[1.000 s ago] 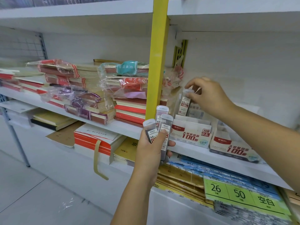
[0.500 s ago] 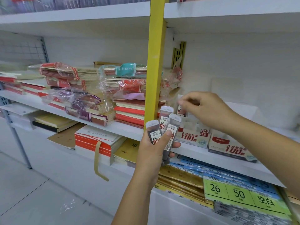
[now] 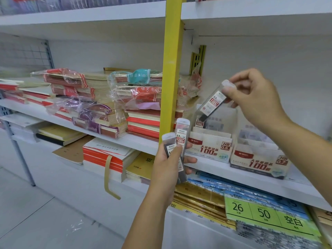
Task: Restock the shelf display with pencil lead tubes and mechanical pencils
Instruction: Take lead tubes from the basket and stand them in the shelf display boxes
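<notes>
My left hand (image 3: 168, 168) grips two clear pencil lead tubes (image 3: 181, 139) upright in front of the yellow shelf post. My right hand (image 3: 255, 97) pinches a third lead tube (image 3: 211, 104) by its white cap; the tube hangs tilted above the white-and-red HB 0.5 display box (image 3: 209, 147) on the middle shelf. One tube (image 3: 199, 123) stands inside that box at its back left. A second display box marked 0.7 (image 3: 258, 159) sits to the right of it. No mechanical pencils are visible.
A yellow post (image 3: 171, 69) splits the white shelving. Plastic-wrapped notebook stacks (image 3: 100, 103) fill the shelf left of it. Below lie red-edged paper packs (image 3: 106, 155), gold and blue packs (image 3: 206, 193) and a green sign with 26 and 50 (image 3: 264, 212). The upper shelf board (image 3: 251, 17) hangs overhead.
My right hand went down to the HB 0.5 box, then rose with a tube pinched by its cap. My left hand now holds two tubes instead of three.
</notes>
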